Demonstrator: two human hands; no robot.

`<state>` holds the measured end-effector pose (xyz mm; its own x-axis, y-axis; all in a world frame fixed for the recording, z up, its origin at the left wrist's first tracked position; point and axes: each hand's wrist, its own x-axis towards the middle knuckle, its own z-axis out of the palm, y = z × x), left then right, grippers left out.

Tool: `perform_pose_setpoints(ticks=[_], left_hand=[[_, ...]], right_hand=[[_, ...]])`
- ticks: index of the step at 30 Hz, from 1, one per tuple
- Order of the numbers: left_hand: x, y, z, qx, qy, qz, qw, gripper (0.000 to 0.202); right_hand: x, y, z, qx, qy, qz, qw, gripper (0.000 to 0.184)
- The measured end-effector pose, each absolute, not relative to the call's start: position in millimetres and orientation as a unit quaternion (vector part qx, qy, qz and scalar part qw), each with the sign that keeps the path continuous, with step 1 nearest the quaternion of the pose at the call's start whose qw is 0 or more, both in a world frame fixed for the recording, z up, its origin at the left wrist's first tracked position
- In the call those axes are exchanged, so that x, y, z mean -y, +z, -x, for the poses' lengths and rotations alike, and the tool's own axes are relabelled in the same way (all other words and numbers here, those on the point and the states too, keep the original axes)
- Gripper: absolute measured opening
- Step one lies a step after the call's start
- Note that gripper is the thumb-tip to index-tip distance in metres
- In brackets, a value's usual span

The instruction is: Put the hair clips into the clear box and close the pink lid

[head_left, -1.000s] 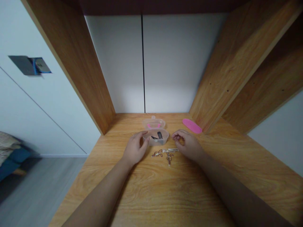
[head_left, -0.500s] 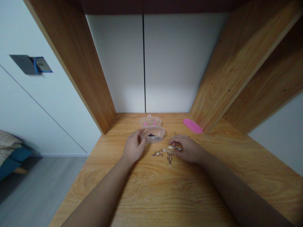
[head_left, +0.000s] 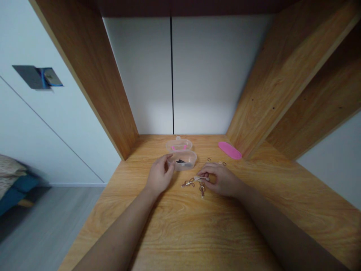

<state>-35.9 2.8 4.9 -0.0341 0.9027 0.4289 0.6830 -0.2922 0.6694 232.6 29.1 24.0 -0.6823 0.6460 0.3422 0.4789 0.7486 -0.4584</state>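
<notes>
A small clear plastic box (head_left: 183, 160) with its lid open stands on the wooden desk (head_left: 197, 226); dark hair clips lie inside it. My left hand (head_left: 159, 176) curls against the box's left side, thumb and fingers touching its rim. My right hand (head_left: 221, 178) pinches a silver hair clip (head_left: 200, 178) lying in a little pile of metal clips (head_left: 194, 183) just in front of the box. Two small rings (head_left: 216, 162) lie on the desk beyond my right hand.
A pink oval piece (head_left: 229, 150) lies at the back right by the wooden side panel (head_left: 262, 94). Another wooden panel (head_left: 96, 82) walls the left of the alcove. The desk's left edge drops to a grey floor (head_left: 42, 222).
My right hand came down from beside the box to the pile of clips and closed its fingers on a silver one. The box shifted slightly left and back under my left hand.
</notes>
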Motion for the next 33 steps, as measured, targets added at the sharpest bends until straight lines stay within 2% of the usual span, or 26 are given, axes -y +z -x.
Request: perform_pose_setpoints(ticks=[11, 21, 24, 30, 33], left_hand=[[-3.0, 5.3, 36.4, -0.579, 0.424, -0.685, 0.127, 0.034], [-5.7, -0.8, 37.3, -0.566, 0.438, -0.687, 0.129, 0.033], [-6.4, -2.9, 36.9, -0.555, 0.437, -0.695, 0.132, 0.034], [-3.3, 1.5, 35.3, -0.521, 0.419, -0.73, 0.144, 0.035], [1.2, 5.7, 33.0, -0.496, 0.398, -0.757, 0.148, 0.037]], right_hand=[[-30.1, 21.8, -233.3, 0.899, 0.18, 0.329, 0.228, 0.024], [-30.1, 24.1, -230.9, 0.903, 0.161, 0.321, 0.236, 0.015], [-30.5, 25.8, -231.2, 0.899, 0.139, 0.305, 0.281, 0.017], [-31.6, 28.3, -230.7, 0.85, 0.061, 0.275, 0.444, 0.017], [-31.3, 30.9, -231.6, 0.827, 0.017, 0.277, 0.49, 0.02]])
